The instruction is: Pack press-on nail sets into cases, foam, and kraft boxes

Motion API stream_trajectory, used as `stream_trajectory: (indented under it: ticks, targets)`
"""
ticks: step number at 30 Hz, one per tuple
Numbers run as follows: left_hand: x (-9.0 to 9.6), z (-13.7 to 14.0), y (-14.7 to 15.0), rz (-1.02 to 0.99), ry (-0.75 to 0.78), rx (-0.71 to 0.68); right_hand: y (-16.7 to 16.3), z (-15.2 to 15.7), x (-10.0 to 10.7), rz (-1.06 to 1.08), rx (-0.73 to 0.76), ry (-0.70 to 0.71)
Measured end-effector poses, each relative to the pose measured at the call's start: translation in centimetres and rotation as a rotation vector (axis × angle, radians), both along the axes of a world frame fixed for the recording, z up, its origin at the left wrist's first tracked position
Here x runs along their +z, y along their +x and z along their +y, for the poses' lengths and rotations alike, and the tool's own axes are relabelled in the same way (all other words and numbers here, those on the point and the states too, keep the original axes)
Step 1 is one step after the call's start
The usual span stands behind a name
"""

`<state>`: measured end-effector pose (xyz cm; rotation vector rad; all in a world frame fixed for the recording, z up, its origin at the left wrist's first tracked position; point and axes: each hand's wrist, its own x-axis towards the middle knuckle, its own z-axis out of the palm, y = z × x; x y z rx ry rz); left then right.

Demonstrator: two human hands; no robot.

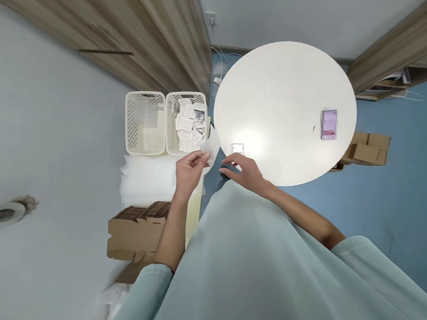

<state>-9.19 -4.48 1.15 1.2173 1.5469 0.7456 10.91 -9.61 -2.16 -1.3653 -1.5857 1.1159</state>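
My left hand (191, 173) is closed in a pinch on the edge of a thin whitish sheet (211, 144), beside the baskets; its exact kind cannot be made out. My right hand (247, 172) is at the near left edge of the round white table (288, 75), thumb and forefinger apart with nothing visible between them. Just beyond those fingers, a small clear case (237, 148) with a white face lies on the table, partly hidden by the hand.
Left of the table stand two white baskets: one (130, 124) holds clear plastic pieces, the other (169, 97) printed white packets. White foam sheets (148, 180) and folded cardboard boxes (136, 235) lie nearer. A blurred purple item (329, 123) rests on the table; cartons (368, 149) sit beyond its right edge.
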Motion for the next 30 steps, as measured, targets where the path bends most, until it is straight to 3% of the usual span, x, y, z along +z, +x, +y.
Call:
stream_trajectory:
  ticks: [6, 10, 14, 23, 30]
  targets:
    - [2.0, 0.8, 8.7, -0.162, -0.019, -0.145, 5.8, 0.3, 1.5, 0.097, -0.297, -0.012]
    - [2.7, 0.9, 12.3, -0.183, -0.034, -0.233, 11.1, 0.2, 1.3, 0.157, -0.285, -0.048]
    - [2.9, 1.1, 14.7, -0.162, -0.042, -0.301, 14.2, -0.7, 1.0, 0.217, -0.280, -0.046]
    - [3.1, 0.7, 18.5, -0.169, -0.102, -0.447, 17.6, -2.3, 0.2, 0.237, -0.319, -0.047]
    - [2.0, -1.2, 21.4, -0.166, -0.012, -0.327, 19.1, -3.9, 0.4, 0.195, -0.542, -0.066]
